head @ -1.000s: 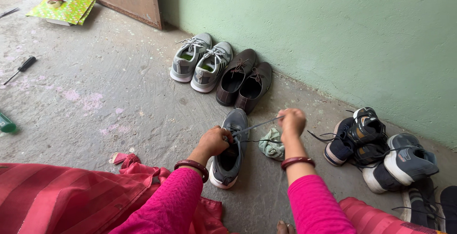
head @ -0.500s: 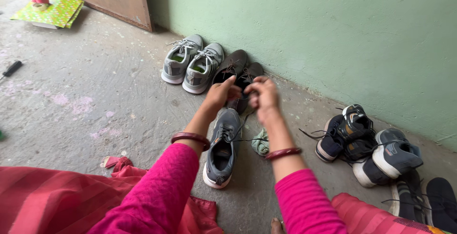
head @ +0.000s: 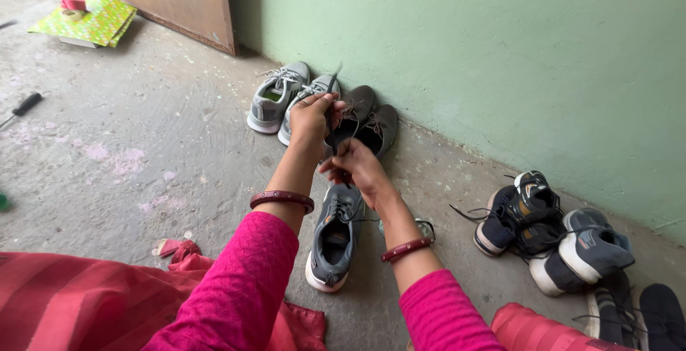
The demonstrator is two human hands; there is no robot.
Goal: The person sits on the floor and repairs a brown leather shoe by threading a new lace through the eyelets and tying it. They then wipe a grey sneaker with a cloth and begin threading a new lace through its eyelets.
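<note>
Lacing a grey shoe on the concrete floor

At far left a screwdriver (head: pixel 27 104) is lying; toward centre the left hand (head: pixel 312 119) is now lifting, fingers pinched shut on a dark lace (head: pixel 331 87) it was drawing sideways a second ago (so slack is being taken up). The right hand (head: pixel 355 164) is closing around the same lace, above the grey shoe (head: pixel 334 233) at lower centre. Dark shoes (head: pixel 530 208) are waiting at right.
</note>
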